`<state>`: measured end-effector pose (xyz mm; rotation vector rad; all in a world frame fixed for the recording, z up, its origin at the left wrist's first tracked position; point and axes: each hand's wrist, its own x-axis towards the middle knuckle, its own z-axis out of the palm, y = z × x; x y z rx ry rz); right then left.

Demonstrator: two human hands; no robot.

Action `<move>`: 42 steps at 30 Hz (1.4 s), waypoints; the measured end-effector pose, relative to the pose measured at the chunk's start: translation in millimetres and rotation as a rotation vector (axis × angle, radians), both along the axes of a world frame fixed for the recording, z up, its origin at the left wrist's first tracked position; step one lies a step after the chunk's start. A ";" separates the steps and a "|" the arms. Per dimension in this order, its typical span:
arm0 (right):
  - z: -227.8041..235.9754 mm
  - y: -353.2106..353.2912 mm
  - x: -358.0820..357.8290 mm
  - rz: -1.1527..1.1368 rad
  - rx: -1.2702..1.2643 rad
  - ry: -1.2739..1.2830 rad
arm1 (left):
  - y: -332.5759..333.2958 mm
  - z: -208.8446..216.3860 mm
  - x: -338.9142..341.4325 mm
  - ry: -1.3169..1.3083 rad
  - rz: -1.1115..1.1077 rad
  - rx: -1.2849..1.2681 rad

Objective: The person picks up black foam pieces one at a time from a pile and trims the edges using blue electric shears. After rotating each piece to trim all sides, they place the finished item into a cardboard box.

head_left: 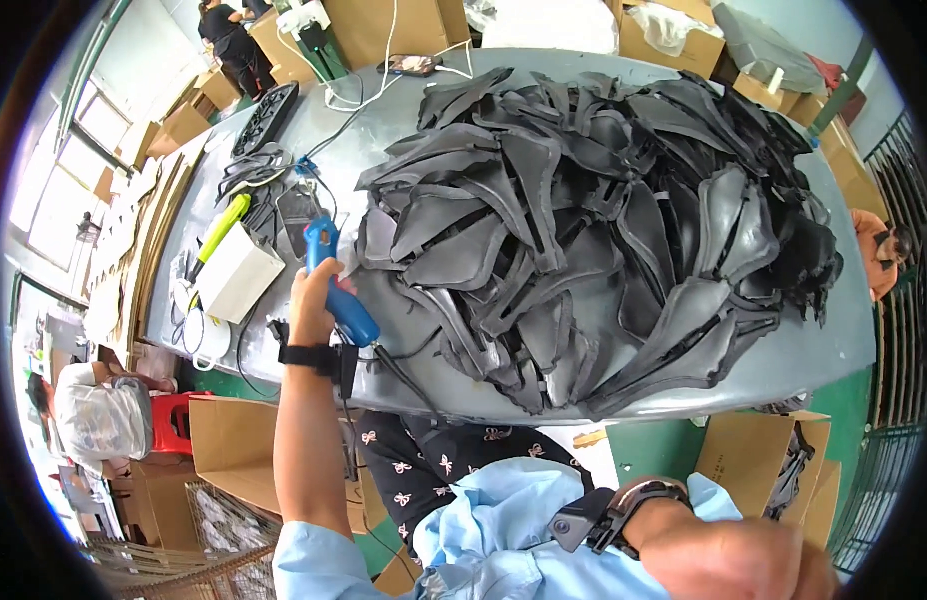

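Observation:
My left hand (317, 300) is wrapped round a blue corded hand tool (336, 285), its narrow end pointing away from me above the left part of the table. To its right lies a large heap of dark grey moulded plastic parts (524, 190), curved and pointed, piled over one another. Low at the right, my right hand (734, 562) is off the table near my body, with its back toward me. Its fingers are blurred and partly hidden, so I cannot tell what they hold, if anything.
On the metal table (404, 385), a white box (242, 275), a green-handled tool (224, 230) and tangled cables lie left of the heap. A phone (412, 65) rests at the back. Cardboard boxes (764, 455) stand around the table. Other people (234, 45) are farther off.

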<state>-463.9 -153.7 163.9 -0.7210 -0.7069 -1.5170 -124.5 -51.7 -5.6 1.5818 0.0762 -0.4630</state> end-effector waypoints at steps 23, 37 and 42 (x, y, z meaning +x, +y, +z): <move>-170.1 46.2 -100.1 -0.162 -0.246 1.679 | 9.1 24.9 -331.2 -0.133 -0.569 -0.386; -207.4 -35.0 -229.3 0.241 0.468 1.435 | -65.7 -36.7 -376.4 -0.268 -0.948 -0.097; -203.7 -22.0 -179.7 0.055 0.100 1.430 | -56.7 -31.2 -348.1 -0.160 -0.722 -0.136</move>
